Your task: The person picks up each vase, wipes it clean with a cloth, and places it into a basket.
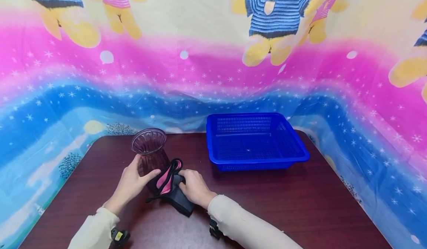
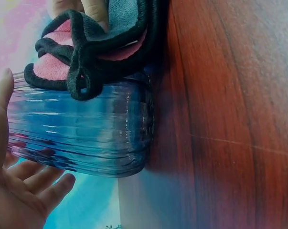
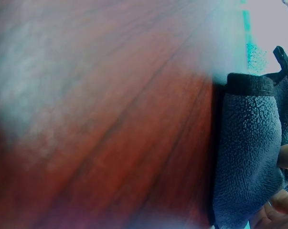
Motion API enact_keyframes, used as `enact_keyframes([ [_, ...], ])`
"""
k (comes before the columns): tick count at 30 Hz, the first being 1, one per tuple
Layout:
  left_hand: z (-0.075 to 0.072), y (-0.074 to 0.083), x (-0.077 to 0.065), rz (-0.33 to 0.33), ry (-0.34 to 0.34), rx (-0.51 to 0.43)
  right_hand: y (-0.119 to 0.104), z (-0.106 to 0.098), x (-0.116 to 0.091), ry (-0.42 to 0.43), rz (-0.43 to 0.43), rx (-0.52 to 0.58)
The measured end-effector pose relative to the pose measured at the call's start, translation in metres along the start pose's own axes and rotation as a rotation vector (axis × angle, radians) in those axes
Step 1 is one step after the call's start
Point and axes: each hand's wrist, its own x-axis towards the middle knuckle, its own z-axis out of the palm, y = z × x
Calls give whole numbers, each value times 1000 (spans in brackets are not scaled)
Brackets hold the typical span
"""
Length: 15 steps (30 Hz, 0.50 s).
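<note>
A clear purplish glass vase [image 1: 154, 160] with ribbed sides and a flared rim stands on the left part of the table. My left hand [image 1: 130, 182] holds it around the side, thumb toward me and fingers on the far left. My right hand [image 1: 197, 189] grips a folded cleaning cloth [image 1: 180, 200], dark grey and pink with black edging and a hanging loop. The cloth lies against the vase's near right side. In the left wrist view, its pink face and black loop [image 2: 81, 81] overlap the glass. Fuzzy grey pile shows on the cloth [image 3: 246, 152] in the right wrist view.
A blue plastic basket [image 1: 257, 161] with perforated walls stands at the back right of the dark red-brown wooden table [image 1: 267, 208]. Behind the table hangs a colourful printed curtain [image 1: 200, 71] with bears and snowflakes.
</note>
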Motion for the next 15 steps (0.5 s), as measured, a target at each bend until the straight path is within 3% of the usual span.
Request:
enact_keyframes([
  [7, -3, 3, 2, -7, -6, -5, 0, -1, -1, -7, 8, -1],
  [15, -9, 1, 4, 1, -74, -67, -1, -3, -3, -21, -2, -17],
])
